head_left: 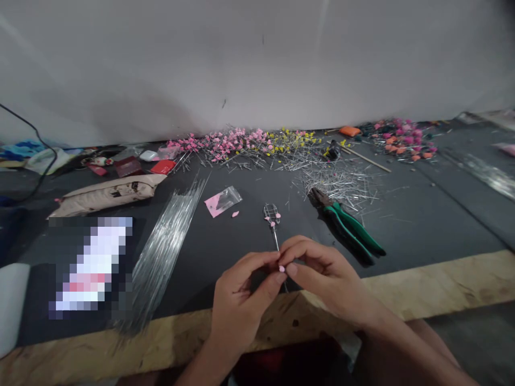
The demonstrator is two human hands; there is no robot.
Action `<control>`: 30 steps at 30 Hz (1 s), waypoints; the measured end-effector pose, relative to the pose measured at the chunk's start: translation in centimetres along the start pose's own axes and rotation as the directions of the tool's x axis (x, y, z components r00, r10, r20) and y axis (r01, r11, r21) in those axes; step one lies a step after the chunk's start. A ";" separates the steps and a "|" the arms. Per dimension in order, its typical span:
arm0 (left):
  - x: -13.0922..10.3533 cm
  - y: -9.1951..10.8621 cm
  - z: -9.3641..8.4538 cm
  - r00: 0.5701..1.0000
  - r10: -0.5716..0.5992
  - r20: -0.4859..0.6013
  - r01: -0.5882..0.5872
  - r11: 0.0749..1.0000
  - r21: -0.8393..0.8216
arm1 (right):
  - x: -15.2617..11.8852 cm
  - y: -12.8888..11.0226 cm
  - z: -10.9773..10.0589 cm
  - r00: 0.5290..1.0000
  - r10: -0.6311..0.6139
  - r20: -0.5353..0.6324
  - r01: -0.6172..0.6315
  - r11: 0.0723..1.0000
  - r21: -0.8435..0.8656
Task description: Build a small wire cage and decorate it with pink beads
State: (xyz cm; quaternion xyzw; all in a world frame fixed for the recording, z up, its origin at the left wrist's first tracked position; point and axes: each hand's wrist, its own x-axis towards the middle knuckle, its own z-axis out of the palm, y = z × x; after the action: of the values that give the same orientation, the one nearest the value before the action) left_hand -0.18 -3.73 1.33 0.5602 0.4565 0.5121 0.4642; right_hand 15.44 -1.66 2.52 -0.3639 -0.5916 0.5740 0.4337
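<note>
My left hand and my right hand meet at the table's front edge, fingertips pinched round a small pink piece. A short bit of thin wire shows below the fingers. Just beyond them lies a wire piece with a looped, cage-like head and a few pink bits on it; its stem runs to my fingertips, and whether they touch it is hard to tell. Further off are a small plastic bag with pink material and a loose pink bit.
Green-handled pliers lie to the right, a bundle of straight wires to the left. Behind are pink-tipped wires, loose wire pieces and a beige pouch. A blurred-out bright object is at left.
</note>
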 end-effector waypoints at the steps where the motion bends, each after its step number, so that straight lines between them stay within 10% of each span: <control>1: 0.0 0.0 0.0 0.999 0.028 0.023 -0.029 0.999 0.035 | 0.0 0.0 -0.1 1.000 0.022 0.004 -0.022 1.000 0.019; 15: 0.4 0.5 -0.6 0.951 0.287 0.115 -0.307 0.923 0.231 | 0.1 -0.1 -0.6 0.942 0.277 0.192 -0.322 0.906 0.275; 30: 0.5 0.6 -1.4 0.913 0.359 0.195 -0.409 0.798 0.444 | 0.3 0.1 -0.6 0.929 0.315 0.196 -0.354 0.912 0.209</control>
State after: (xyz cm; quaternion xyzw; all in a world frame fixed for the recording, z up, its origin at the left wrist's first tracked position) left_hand -1.48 -3.26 2.03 0.7625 0.4207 0.4389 0.2213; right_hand 15.85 -1.11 2.40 -0.3580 -0.4789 0.7343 0.3213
